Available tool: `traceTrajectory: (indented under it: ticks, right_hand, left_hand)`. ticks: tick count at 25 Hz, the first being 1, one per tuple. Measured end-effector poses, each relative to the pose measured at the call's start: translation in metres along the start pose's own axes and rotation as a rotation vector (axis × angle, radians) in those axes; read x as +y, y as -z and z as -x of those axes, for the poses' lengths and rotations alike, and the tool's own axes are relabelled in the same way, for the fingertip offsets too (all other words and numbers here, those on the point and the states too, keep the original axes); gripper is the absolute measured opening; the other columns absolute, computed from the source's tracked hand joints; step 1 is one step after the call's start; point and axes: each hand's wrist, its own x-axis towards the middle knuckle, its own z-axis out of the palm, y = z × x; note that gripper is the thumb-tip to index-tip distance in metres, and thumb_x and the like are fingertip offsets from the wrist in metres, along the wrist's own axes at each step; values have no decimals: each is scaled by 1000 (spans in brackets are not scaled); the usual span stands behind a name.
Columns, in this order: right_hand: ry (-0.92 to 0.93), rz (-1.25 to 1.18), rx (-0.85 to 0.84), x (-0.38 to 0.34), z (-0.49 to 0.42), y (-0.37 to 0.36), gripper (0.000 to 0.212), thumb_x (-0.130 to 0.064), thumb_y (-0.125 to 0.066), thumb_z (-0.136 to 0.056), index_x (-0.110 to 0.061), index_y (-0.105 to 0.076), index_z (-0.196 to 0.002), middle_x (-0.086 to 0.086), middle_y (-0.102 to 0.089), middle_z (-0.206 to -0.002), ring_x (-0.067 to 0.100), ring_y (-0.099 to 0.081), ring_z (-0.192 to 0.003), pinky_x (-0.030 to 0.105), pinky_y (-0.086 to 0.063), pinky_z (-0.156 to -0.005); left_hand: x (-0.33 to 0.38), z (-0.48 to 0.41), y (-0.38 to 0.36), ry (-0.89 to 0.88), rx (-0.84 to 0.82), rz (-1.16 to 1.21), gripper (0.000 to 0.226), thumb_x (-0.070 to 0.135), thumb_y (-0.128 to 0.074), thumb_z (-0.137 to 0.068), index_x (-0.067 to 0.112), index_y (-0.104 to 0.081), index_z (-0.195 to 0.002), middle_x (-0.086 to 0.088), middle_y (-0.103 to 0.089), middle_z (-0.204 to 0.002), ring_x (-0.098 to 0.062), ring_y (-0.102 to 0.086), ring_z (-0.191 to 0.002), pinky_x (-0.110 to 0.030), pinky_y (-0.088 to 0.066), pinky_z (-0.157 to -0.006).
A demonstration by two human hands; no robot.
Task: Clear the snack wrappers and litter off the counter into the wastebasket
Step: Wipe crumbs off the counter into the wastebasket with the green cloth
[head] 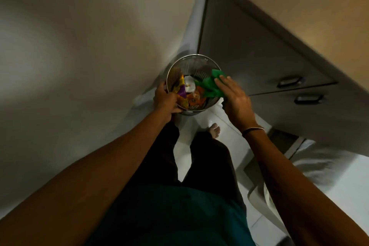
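A round metal mesh wastebasket stands on the floor in the corner below me. Inside lie a purple and gold wrapper, a crumpled white piece and orange wrappers. My left hand grips the basket's near left rim, its fingers beside the purple wrapper. My right hand hovers over the right rim with fingers spread, its fingertips touching a green wrapper that sits at the rim, partly inside the basket.
A pale wall runs along the left. Grey cabinet drawers with two dark handles stand close on the right. My legs and one bare foot are on the white tiled floor just behind the basket.
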Motion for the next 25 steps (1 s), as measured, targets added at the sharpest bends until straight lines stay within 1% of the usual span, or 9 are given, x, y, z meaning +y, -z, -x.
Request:
traceTrajectory:
  ticks: [2,4,6,10,13,15,18,23,25]
  right_hand:
    - [-126,-155,46,20,0,-51,74,9,-72,-87,-13,-51,-154,14,-50,-160,37,-47,-149,50,-46,-120]
    - [-232,-298,104,37,-2,-97,70,3,-73,-90,-15,-51,-154,11,-52,-159,29,-50,-147,37,-47,-121]
    - [-309,-362,109,60,-3,-148,65,-2,-71,-94,-15,-51,-154,8,-55,-156,25,-53,-144,30,-47,-120]
    - [-395,-355,72,122,-9,-239,68,5,-69,-91,-13,-51,-154,10,-57,-153,29,-56,-141,25,-45,-116]
    - [-384,-295,72,161,-25,-280,69,7,-67,-87,-10,-52,-153,14,-60,-150,33,-60,-137,34,-51,-114]
    - [-365,-261,114,181,-41,-301,64,-3,-60,-89,-9,-52,-152,15,-62,-148,34,-61,-135,41,-54,-113]
    - [-347,-261,161,202,-67,-318,62,-12,-52,-91,-9,-52,-152,14,-62,-148,31,-62,-135,40,-53,-114]
    - [-322,-308,95,211,-102,-320,61,3,-61,-94,-9,-50,-153,14,-59,-151,30,-58,-139,42,-53,-114]
    - [-327,-305,105,206,-106,-306,63,4,-66,-93,-10,-50,-153,13,-60,-150,30,-59,-138,42,-53,-115]
  left_hand:
    - [-32,-41,-13,6,-10,28,57,13,-72,-86,30,-57,-139,6,-66,-116,-27,-70,-93,-38,-61,-48]
    - [-60,-74,-24,40,-36,52,55,17,-74,-86,30,-58,-137,14,-65,-109,-25,-71,-93,-38,-61,-49]
    - [-94,-112,-40,77,-69,26,52,8,-69,-90,29,-59,-136,7,-68,-119,-30,-72,-104,-41,-63,-53]
    - [-150,-204,-79,100,-130,31,65,-9,-59,-86,25,-56,-142,-1,-65,-137,-37,-68,-116,-48,-66,-57]
    - [-171,-255,-106,108,-138,72,66,-10,-58,-90,25,-53,-145,-1,-61,-141,-41,-63,-123,-53,-66,-59]
    - [-182,-284,-123,90,-135,99,60,-3,-58,-95,28,-52,-147,-1,-60,-146,-40,-64,-123,-53,-66,-62]
    - [-183,-316,-139,60,-123,87,58,1,-59,-96,29,-53,-146,-2,-59,-148,-37,-64,-123,-50,-67,-63]
    - [-160,-348,-145,-27,-259,54,49,-1,-61,-94,28,-56,-134,0,-62,-139,-36,-63,-125,-42,-66,-63]
    - [-149,-340,-141,-59,-251,36,44,8,-61,-99,25,-57,-139,-2,-63,-141,-33,-61,-128,-48,-67,-77]
